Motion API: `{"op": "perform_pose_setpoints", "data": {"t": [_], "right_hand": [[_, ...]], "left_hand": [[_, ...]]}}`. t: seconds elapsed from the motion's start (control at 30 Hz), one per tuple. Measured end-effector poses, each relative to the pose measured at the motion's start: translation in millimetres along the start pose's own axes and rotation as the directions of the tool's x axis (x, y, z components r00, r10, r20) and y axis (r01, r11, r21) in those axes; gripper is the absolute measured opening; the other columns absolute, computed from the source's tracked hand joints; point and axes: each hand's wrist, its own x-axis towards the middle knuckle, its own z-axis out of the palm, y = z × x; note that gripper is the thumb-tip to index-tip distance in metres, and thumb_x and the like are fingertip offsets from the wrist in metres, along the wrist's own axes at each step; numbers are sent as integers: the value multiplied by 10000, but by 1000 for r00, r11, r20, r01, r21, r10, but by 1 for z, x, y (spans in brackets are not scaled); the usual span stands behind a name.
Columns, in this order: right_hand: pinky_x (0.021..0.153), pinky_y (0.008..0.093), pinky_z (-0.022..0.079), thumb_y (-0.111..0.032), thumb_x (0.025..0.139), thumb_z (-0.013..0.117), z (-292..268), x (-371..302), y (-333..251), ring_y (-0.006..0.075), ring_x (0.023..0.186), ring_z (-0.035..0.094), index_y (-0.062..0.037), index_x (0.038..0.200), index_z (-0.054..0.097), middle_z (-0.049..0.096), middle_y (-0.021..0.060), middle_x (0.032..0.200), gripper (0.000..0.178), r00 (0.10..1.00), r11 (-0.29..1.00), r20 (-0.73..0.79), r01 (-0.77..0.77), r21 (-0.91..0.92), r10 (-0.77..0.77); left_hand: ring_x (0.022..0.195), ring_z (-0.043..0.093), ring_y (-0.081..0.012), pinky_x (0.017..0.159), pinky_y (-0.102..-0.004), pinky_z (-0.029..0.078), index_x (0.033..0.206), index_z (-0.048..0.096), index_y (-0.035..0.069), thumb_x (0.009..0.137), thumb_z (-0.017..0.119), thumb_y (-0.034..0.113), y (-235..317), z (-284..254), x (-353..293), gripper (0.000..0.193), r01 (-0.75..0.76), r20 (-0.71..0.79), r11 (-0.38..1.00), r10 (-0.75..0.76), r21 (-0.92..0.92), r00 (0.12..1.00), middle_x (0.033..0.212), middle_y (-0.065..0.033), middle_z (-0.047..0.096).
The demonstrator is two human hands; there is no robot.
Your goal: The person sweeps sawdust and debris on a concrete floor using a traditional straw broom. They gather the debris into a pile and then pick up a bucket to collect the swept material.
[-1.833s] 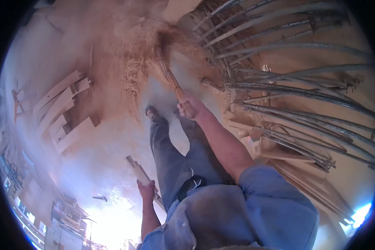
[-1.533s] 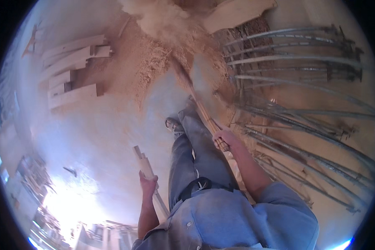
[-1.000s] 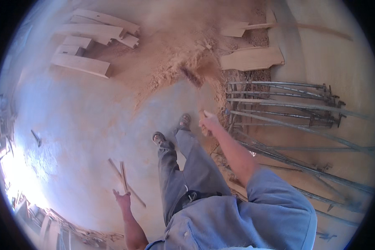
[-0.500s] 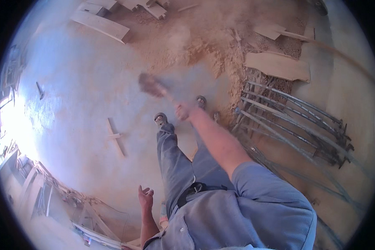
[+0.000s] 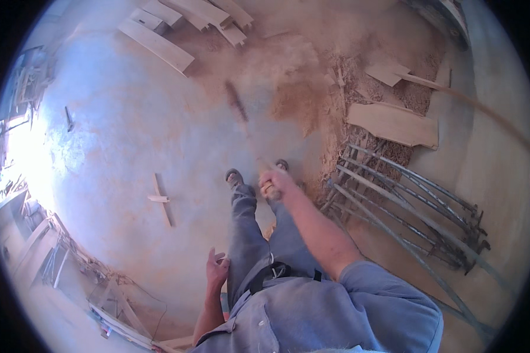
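My right hand point(image 5: 272, 182) is wrapped round the handle of a broom. Blurred by motion, the broom's dark reddish-brown head point(image 5: 236, 102) lies ahead of my feet, over the dusty floor. To its right, a heap of reddish-brown dust and shavings point(image 5: 298, 107) spreads across the floor. My left hand point(image 5: 218, 266) hangs beside my left thigh, empty, with its fingers apart.
Metal clamp bars point(image 5: 412, 203) lie to the right, below a loose board point(image 5: 393, 125). A long-handled shovel point(image 5: 388, 73) rests beyond that. Planks point(image 5: 156, 44) lie far ahead; crossed wood pieces point(image 5: 162, 200) lie left of my feet. Dust hazes the air.
My right hand has drawn back toward me. The broom head has swung forward and to the right, and now shows as a thinner streak. The left hand stays near my thigh.
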Motion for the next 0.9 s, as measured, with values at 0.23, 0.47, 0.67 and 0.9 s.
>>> {"op": "perform_pose_setpoints", "data": {"t": [0.23,0.47,0.67,0.9], "right_hand": [[349,293,375,-77,809,575,-24,59,-53,154,418,452,-104,835,447,471,38,612,133,966,964,126,-240,115,225],[390,333,432,-107,800,558,-26,29,-184,174,471,510,-108,720,484,512,66,636,109,922,991,-365,130,-27,-131],[414,329,463,-59,753,591,103,47,-105,173,509,541,-57,860,518,556,106,721,130,998,991,-21,-55,124,59],[399,328,441,-63,772,592,220,136,-159,197,480,514,-58,957,495,505,70,661,209,953,937,40,-303,177,301]], "left_hand": [[1021,661,-287,885,-371,522,1443,325,-60,848,619,103,38,-25,35,684,-76,-20,995,75,-58,997,1193,-227,637],[1007,664,-288,882,-366,522,1445,326,-66,844,615,90,6,-73,85,685,51,-47,998,-50,28,998,1158,-229,652],[986,666,-270,879,-354,517,1432,330,-94,837,605,99,37,-104,133,684,95,-61,970,-112,-225,992,1145,-229,661],[958,658,-233,861,-325,511,1444,301,-105,844,603,113,115,-180,168,706,14,-106,977,-37,-213,994,1127,-211,671]]}}
